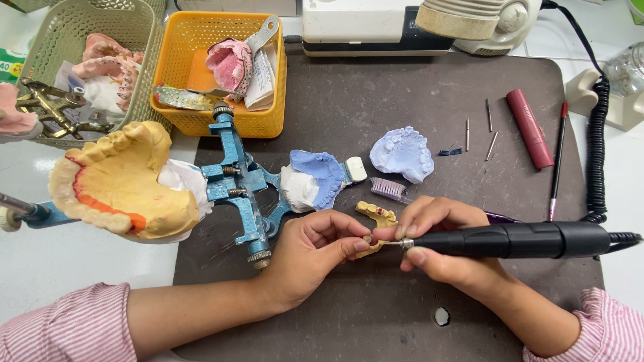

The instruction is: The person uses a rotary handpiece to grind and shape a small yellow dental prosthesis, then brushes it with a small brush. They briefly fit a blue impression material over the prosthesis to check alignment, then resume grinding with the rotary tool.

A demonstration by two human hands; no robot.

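Note:
My left hand (315, 249) pinches a small yellow dental model piece (370, 247) over the dark work mat (376, 107). My right hand (439, 245) grips a black rotary handpiece (516, 240), and its metal tip touches that piece. Another yellow stone segment with teeth (377, 214) lies just above the fingers. A blue metal articulator (238, 184) stands to the left, carrying a large yellow jaw cast (124, 184) with orange wax.
Blue casts (315, 179) (402, 154) and a toothbrush (389, 190) lie mid-mat. At right are a red cylinder (530, 129), small burs (490, 115) and a red pen (557, 161). A yellow basket (218, 67) and a green basket (80, 64) hold pink casts. A coiled cord (596, 147) runs down the right side.

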